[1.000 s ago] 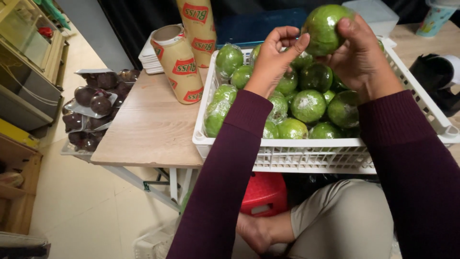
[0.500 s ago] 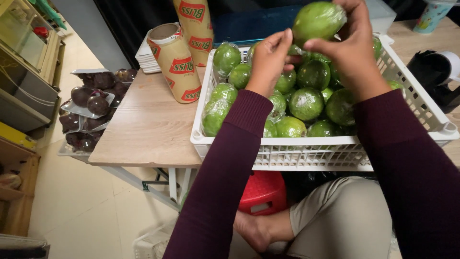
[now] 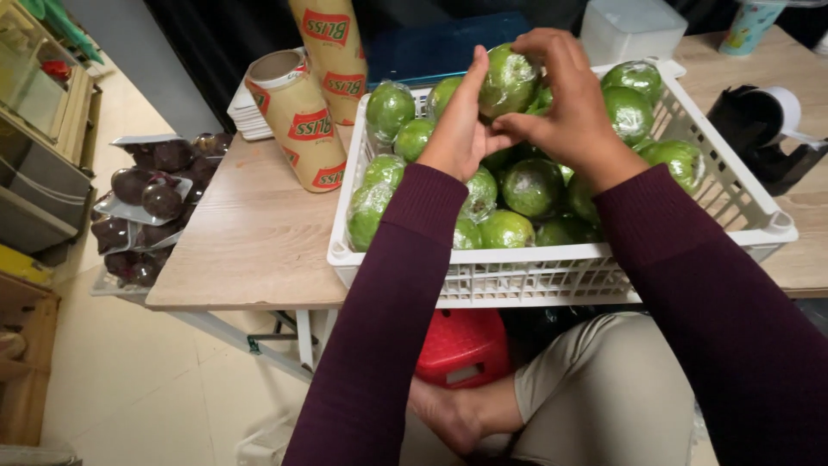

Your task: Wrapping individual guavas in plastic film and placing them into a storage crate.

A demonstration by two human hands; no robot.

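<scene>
A white plastic crate (image 3: 552, 272) on a wooden table (image 3: 250, 242) is full of round green fruits, each wrapped in clear film. One wrapped green fruit (image 3: 509, 79) is held above the crate between both hands. My left hand (image 3: 461, 121) presses its left side, fingers pointing up. My right hand (image 3: 565, 99) curls over its top and right side. Both arms wear dark maroon sleeves.
Two rolls of cling film with yellow and red labels (image 3: 302, 116) stand left of the crate. Trays of wrapped dark purple fruits (image 3: 147, 203) sit at the table's left end. A black tape dispenser (image 3: 768, 129) is at the right. A red stool (image 3: 461, 345) sits under the table.
Both hands and the fruit sit lower over the crate than before. The view has shifted so the crate sits more centrally.
</scene>
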